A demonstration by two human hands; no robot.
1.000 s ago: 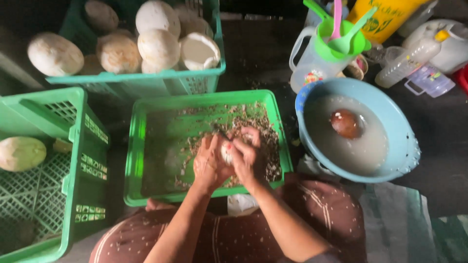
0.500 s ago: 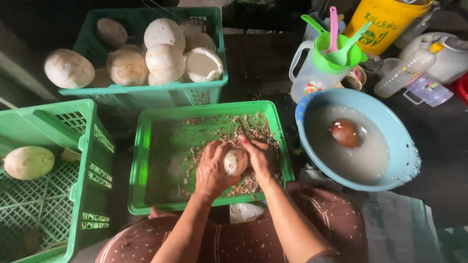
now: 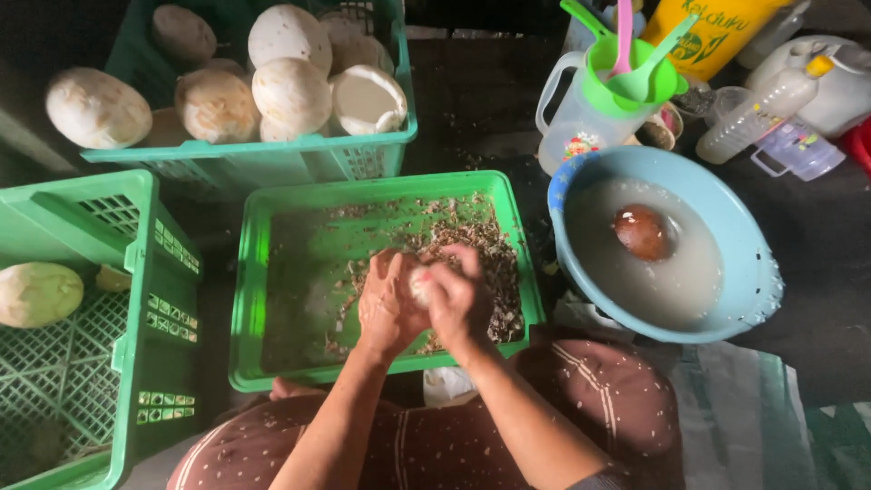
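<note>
Head view: a green crate (image 3: 272, 154) heaped with pale peeled coconuts (image 3: 290, 91) is being shown at the top, and a second green crate (image 3: 136, 299) holding one pale coconut (image 3: 36, 293) is being seen at the left. A blue basin (image 3: 753, 272) of cloudy water, with a brown coconut (image 3: 642, 231) soaking in it, is being kept at the right. Over a shallow green tray (image 3: 249, 299) of brown shavings (image 3: 490, 263), a small white coconut piece (image 3: 421, 287) is being clasped between the left hand (image 3: 386, 304) and right hand (image 3: 463, 299), each grip being closed around it.
</note>
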